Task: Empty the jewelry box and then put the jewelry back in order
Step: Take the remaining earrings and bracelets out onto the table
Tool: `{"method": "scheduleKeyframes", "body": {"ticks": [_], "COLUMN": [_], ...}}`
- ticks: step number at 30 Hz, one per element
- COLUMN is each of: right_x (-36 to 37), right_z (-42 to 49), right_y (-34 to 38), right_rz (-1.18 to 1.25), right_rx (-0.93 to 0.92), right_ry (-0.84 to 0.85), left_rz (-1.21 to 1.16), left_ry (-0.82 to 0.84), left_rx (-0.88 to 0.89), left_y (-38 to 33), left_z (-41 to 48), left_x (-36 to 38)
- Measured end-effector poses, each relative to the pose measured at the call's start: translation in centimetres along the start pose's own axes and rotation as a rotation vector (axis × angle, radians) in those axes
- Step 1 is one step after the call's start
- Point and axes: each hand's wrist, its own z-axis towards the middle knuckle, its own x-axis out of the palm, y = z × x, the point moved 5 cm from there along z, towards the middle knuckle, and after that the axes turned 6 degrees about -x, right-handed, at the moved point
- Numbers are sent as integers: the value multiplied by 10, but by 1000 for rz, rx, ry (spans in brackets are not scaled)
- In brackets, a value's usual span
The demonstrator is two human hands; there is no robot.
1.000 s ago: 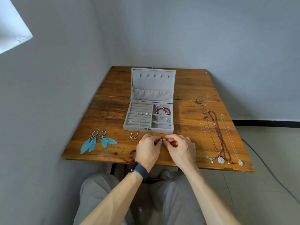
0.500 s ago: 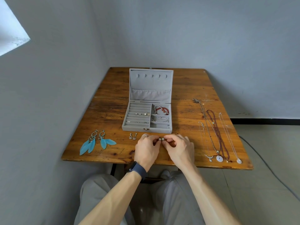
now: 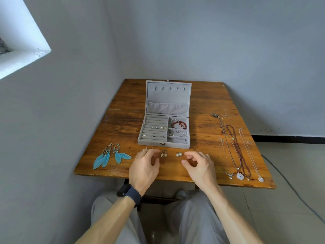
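Note:
The grey jewelry box [image 3: 153,144] stands open in the middle of the wooden table [image 3: 202,103]. Small studs sit in its ring rows; a red bead bracelet [image 3: 179,125] and a silver bangle [image 3: 178,133] lie in its right compartments. A pair of pearl studs [image 3: 179,154] lies on the table in front of the box, between my hands. My left hand [image 3: 145,166] hovers with loosely curled fingers beside a pair of drop earrings [image 3: 163,154]. My right hand [image 3: 197,164] is just right of the pearls, fingers relaxed, holding nothing.
Blue feather earrings [image 3: 112,155] lie at the front left. Several necklaces [image 3: 237,148] are laid out in lines along the right side. Walls close in on the left and behind the table. A cable runs over the floor at the right.
Both hands had been pinching the pearl studs together. They have let go and drawn apart; the pearls now lie on the table, and the drop earrings are uncovered.

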Motion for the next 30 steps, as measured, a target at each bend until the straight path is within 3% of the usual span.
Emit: {"method": "scheduleKeyframes", "body": {"ticks": [4, 8, 11, 20, 30], "right_x": [-4, -3, 0, 20, 62], "right_z": [-14, -27, -26, 68, 152], "right_y": [6, 21, 36, 82, 82], "right_rz": [-23, -92, -164, -335, -689], "right_rx": [-47, -120, -188, -337, -223], "right_ry": [-16, -4, 17, 94, 295], "left_rz": [206, 393, 421, 416, 394], "left_ry": [-142, 11, 137, 133, 125], "left_rx": [10, -3, -31, -19, -22], "left_y": [36, 63, 78, 81, 80], "left_z": [11, 22, 25, 24, 22], "left_x": [-24, -18, -4, -1, -3]}}
